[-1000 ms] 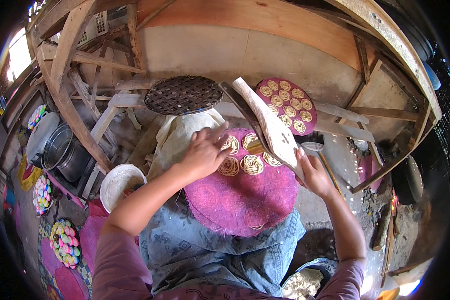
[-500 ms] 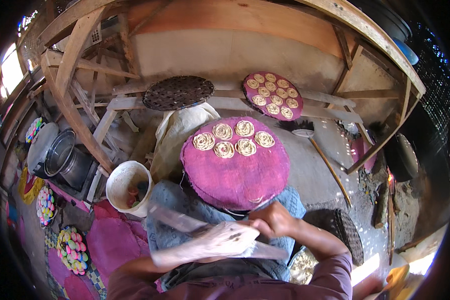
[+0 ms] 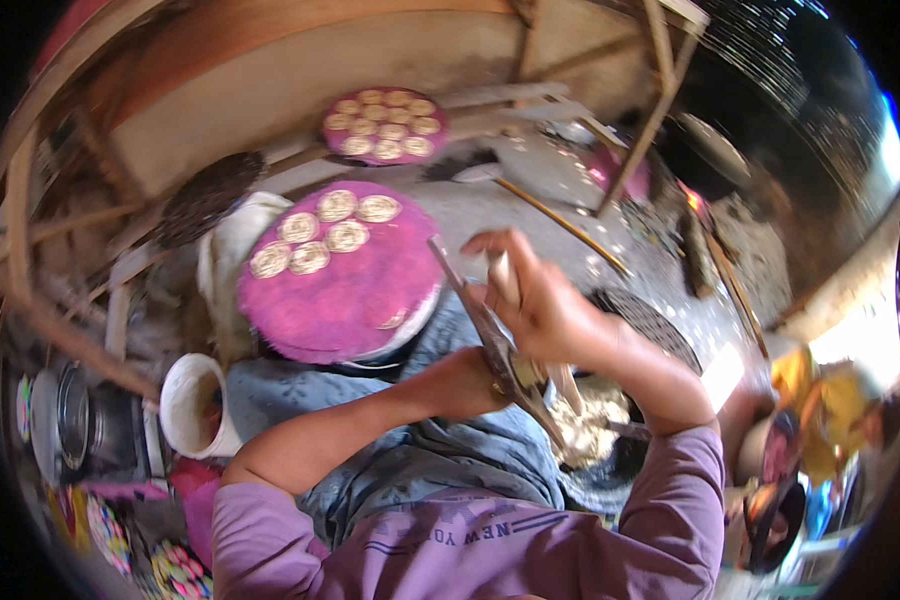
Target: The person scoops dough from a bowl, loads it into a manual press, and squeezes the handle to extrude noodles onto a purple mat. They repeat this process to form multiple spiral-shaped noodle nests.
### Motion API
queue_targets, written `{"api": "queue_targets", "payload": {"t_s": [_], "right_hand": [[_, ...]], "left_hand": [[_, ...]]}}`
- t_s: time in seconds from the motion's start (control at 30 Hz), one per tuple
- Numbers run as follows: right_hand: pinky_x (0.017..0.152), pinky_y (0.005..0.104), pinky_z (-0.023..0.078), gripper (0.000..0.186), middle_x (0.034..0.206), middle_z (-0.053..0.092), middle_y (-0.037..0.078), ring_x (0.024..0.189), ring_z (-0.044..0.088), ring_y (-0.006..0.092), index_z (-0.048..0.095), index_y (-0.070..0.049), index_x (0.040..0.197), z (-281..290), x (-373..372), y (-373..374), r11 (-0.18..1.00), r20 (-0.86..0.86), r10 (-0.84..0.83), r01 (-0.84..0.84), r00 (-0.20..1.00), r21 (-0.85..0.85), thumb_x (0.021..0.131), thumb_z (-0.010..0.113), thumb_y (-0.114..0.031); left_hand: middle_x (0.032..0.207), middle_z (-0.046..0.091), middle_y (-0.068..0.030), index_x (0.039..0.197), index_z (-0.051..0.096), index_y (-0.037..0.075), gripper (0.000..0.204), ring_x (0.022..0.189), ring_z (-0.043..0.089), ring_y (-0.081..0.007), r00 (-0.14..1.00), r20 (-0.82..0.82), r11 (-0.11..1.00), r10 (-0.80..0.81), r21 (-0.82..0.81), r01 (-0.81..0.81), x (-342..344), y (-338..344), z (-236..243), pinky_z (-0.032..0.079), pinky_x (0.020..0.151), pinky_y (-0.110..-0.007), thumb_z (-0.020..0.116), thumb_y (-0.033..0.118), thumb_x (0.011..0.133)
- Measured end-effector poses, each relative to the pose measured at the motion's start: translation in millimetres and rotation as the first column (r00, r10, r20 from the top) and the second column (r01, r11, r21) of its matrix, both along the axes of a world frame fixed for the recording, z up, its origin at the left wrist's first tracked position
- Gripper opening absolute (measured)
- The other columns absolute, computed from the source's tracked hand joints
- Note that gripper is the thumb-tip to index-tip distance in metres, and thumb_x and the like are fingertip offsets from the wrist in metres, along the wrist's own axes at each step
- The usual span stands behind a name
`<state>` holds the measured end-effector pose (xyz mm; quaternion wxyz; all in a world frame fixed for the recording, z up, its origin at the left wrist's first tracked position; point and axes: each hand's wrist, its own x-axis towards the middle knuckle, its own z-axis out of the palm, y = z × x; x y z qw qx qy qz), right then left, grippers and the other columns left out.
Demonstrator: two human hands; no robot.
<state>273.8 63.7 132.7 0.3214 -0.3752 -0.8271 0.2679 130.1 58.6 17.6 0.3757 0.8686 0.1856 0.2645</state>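
Note:
My left hand [image 3: 473,382] is closed around a long, dark wooden tool [image 3: 490,335], tilted and seen nearly edge-on, with a paler block at its lower side. Just beyond, my right hand [image 3: 542,305] curls around a pale elongated piece [image 3: 505,280]; whether it is dough or wood I cannot make out. Under the hands, at the right of my lap, sits a vessel of pale dough-like mass [image 3: 592,432]. In front of my knees stands a round pink cloth-covered surface [image 3: 345,300], bearing several pale coiled dough swirls [image 3: 337,205] toward its far side and a small loose strand.
A second round pink tray [image 3: 388,160] of swirls lies farther off, near a dark woven tray [image 3: 215,195]. At left is a white bucket [image 3: 195,405]. A long-handled stick [image 3: 560,225] crosses the floor; a flame [image 3: 692,200] burns at the far right by firewood [image 3: 695,258].
The view has swung right, bringing the dough vessel into sight. The wooden tool has turned from lying crosswise to slanting edge-on, and my right hand has risen above it with the pale piece.

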Motion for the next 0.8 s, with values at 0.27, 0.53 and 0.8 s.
{"api": "queue_targets", "payload": {"t_s": [0.27,0.53,0.8], "right_hand": [[0.035,0.0198,0.028,0.025,0.063,0.039,-0.006,0.044,0.037,0.0035,0.047,-0.017,0.125,-49,193,-40,0.827,-0.694,-0.557,0.378,0.457,-0.415,0.099,0.05,-0.017],[0.052,0.0284,0.04,0.03,0.066,0.035,-0.002,0.053,0.035,0.0112,0.038,-0.012,0.08,-183,233,-84,0.581,-0.708,-0.355,0.449,-0.611,-0.679,0.103,0.042,-0.031],[0.1,0.0476,0.039,0.047,0.117,0.061,0.019,0.109,0.058,0.0293,0.068,-0.008,0.112,-256,223,-103,0.372,0.506,-0.791,0.927,0.344,-0.049,0.097,0.043,-0.045]], "left_hand": [[0.086,0.068,-0.0093,0.102,0.065,0.006,0.027,0.083,0.065,-0.0284,0.971,-0.167,0.983,0.174,0.083,-0.162,7,7,-24,0.05,0.08,-0.039,0.072,0.02,0.081],[0.144,0.044,-0.0173,0.14,0.042,0.003,0.062,0.136,0.039,-0.0272,0.795,0.574,0.644,0.194,-0.686,0.338,84,-17,-63,0.031,0.112,-0.046,0.07,0.018,0.087],[0.102,0.062,-0.0079,0.104,0.061,0.002,0.016,0.095,0.058,-0.0166,0.661,0.662,0.923,0.354,-0.36,-0.134,108,49,-3,0.047,0.084,-0.031,0.062,0.01,0.091]]}}
